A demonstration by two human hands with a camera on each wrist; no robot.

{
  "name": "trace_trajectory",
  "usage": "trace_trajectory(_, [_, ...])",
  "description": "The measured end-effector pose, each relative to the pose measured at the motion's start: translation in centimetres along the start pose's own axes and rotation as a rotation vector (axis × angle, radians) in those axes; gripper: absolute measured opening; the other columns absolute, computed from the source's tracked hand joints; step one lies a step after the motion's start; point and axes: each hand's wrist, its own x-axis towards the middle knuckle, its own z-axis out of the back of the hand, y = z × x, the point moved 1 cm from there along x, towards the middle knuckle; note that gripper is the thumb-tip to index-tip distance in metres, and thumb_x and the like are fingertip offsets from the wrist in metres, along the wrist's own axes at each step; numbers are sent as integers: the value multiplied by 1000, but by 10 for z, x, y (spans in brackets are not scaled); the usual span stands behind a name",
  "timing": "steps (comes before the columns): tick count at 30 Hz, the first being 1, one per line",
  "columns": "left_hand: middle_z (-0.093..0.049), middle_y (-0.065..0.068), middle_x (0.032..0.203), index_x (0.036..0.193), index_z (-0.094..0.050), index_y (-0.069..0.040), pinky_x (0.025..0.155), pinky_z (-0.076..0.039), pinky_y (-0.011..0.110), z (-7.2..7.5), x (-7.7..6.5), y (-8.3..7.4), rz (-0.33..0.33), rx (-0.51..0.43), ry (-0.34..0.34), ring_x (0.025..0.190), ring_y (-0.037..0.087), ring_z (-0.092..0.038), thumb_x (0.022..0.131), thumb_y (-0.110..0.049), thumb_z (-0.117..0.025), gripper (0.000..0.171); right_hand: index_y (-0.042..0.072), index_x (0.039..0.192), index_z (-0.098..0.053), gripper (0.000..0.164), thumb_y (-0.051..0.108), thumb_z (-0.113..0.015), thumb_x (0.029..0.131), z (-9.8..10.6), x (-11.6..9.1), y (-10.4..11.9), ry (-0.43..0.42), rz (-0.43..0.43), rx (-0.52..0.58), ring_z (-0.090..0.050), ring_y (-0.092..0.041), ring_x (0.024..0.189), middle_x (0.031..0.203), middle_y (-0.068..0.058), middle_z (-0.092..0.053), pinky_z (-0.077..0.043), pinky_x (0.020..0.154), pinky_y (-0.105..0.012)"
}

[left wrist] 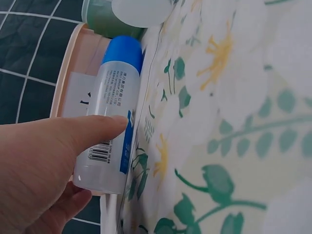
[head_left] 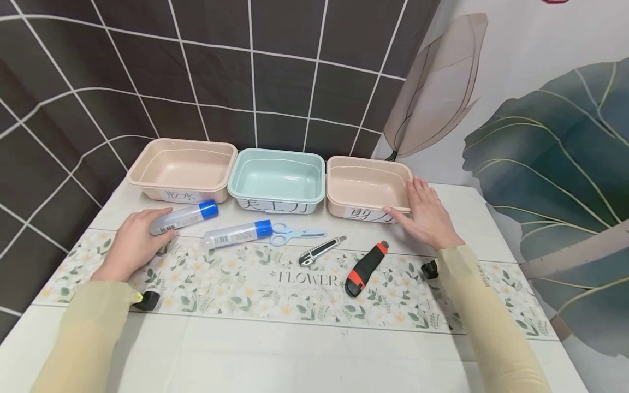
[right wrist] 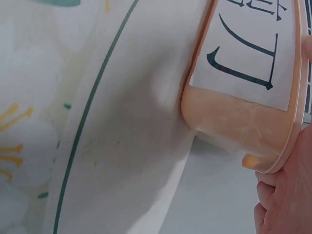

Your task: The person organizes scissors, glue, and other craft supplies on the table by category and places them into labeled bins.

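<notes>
My left hand point(head_left: 135, 240) holds a clear glue bottle point(head_left: 182, 218) with a blue cap, its thumb lying across the label in the left wrist view. The bottle lies sideways in front of the left bin point(head_left: 147, 188). A second glue bottle point(head_left: 236, 234) lies just right of it on the table. My right hand point(head_left: 427, 215) rests at the front right corner of the right-hand peach bin point(head_left: 336, 206). Its fingers lie along the right rim, the thumb on the front rim. Between the hands lie light blue scissors point(head_left: 295, 234), a grey-black utility knife point(head_left: 319, 253) and a red-black cutter point(head_left: 366, 270).
A light blue bin point(head_left: 236, 196) stands between the two peach bins, all in a row at the back of the table, with white paper labels on their fronts. A floral cloth strip point(head_left: 221, 284) crosses the white table. A dark gridded backdrop point(head_left: 221, 76) rises behind.
</notes>
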Motion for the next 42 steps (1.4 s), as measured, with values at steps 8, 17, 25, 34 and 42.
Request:
trace_trajectory(8, [-53, 36, 135, 139, -56, 5, 102, -33, 69, -2, 7, 6, 27, -24, -8, 125, 57, -44, 92, -16, -76, 55, -6, 160, -11, 104, 69, -46, 97, 0, 0, -1, -13, 5, -4, -6, -39, 153, 165, -28, -11, -4, 123, -50])
trace_trajectory(17, [-52, 36, 137, 141, -55, 4, 102, -33, 70, -2, 8, 9, 69, -37, 18, 126, 58, -42, 93, -19, -76, 57, -3, 161, -12, 101, 68, -46, 98, 0, -1, 1, -8, 1, 15, -4, -36, 154, 166, -26, -11, -4, 123, -50])
trace_trajectory(25, [-52, 37, 135, 139, -56, 5, 101, -34, 70, -2, 8, 10, 58, -29, 14, 125, 58, -43, 93, -19, -76, 56, -6, 160, -12, 105, 70, -48, 96, 0, -2, 4, -15, -40, 38, -7, -38, 153, 166, -26, -11, -4, 123, -47])
trace_trajectory(34, [-54, 36, 134, 137, -58, 5, 100, -35, 70, 0, 9, 10, 26, -25, 2, 123, 57, -46, 93, -16, -76, 52, -5, 160, -12, 106, 72, -47, 95, 0, -2, 4, -26, -54, 36, -8, -38, 153, 166, -25, -12, -4, 123, -48])
trace_trajectory(42, [-60, 33, 128, 133, -62, 4, 97, -38, 68, 3, 4, 10, -63, -20, -34, 119, 55, -52, 91, -13, -78, 48, -4, 160, -10, 107, 72, -46, 95, -1, -1, 3, -13, -58, 37, -5, -35, 154, 167, -23, -8, -4, 123, -48])
